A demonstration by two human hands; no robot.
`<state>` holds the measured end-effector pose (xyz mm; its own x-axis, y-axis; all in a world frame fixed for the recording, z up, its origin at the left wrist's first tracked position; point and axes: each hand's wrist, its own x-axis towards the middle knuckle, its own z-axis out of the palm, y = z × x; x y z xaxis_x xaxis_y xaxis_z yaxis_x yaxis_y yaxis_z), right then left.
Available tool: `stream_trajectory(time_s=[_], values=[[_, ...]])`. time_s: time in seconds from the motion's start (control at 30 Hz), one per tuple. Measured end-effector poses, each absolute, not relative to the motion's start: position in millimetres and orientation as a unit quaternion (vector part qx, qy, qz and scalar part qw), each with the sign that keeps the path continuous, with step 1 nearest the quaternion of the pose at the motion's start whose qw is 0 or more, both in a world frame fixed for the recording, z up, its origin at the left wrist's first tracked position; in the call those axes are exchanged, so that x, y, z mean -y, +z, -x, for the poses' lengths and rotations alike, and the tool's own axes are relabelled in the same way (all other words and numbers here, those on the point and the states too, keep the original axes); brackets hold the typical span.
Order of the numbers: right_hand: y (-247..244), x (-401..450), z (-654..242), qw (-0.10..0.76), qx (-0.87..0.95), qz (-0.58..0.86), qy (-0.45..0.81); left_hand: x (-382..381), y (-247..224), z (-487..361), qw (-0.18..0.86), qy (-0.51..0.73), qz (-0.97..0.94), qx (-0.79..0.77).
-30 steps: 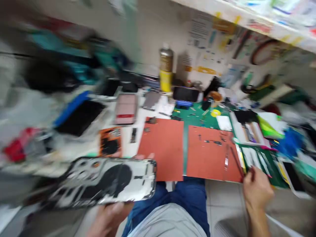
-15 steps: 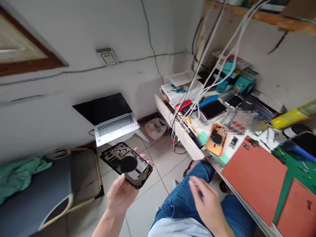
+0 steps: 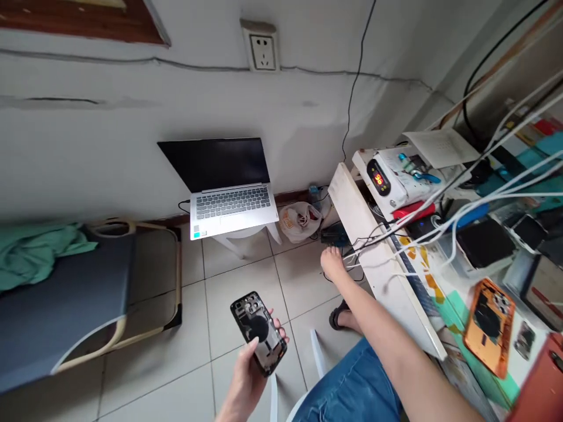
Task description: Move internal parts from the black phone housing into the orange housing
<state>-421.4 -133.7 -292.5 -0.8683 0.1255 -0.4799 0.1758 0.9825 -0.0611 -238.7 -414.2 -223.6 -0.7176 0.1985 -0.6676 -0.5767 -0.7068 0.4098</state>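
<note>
My left hand [image 3: 250, 368] grips a dark phone housing [image 3: 270, 347] by its lower edges, thumb on the inner face and fingers round the far side. Camera openings and a round black pad show inside it. My right hand [image 3: 333, 262] is stretched forward beside the white cables [image 3: 352, 261] hanging at the bench edge. Its fingers are curled closed, and whatever they hold, if anything, is hidden. On the bench lies an orange phone housing [image 3: 489, 328], away from both hands.
An open laptop [image 3: 233, 205] rests on a white stool. A white plastic bag [image 3: 299, 221] lies on the floor beyond my right hand. The white bench [image 3: 373, 246] carries a lit-display device [image 3: 387, 176], phones and tangled cables. A folding cot [image 3: 88, 305] stands at left.
My right hand has moved from above my lap forward to the cables by the bench edge. The housing in my left hand sits lower in view. The view has turned left.
</note>
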Motion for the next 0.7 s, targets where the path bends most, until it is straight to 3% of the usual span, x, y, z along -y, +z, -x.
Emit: stream_trajectory(time_s=[0.17, 0.37, 0.53, 0.7], values=[[-317.7, 116.8, 452.8, 0.276, -0.954, -0.095, 0.069, 406.0, -257.2, 227.3, 0.237, 0.876, 0.302, -0.292], [-311.0, 114.5, 450.2, 0.276, -0.948, -0.079, 0.138, 385.9, -297.5, 254.6, 0.286, 0.889, 0.262, -0.244], [-275.5, 150.2, 430.2, 0.235, -0.96, -0.047, 0.147, 375.1, -343.6, 273.7, 0.283, 0.905, 0.26, -0.18], [-198.2, 180.1, 377.6, 0.154, -0.98, -0.018, 0.125, 376.2, -369.9, 294.9, 0.262, 0.923, 0.257, -0.119]])
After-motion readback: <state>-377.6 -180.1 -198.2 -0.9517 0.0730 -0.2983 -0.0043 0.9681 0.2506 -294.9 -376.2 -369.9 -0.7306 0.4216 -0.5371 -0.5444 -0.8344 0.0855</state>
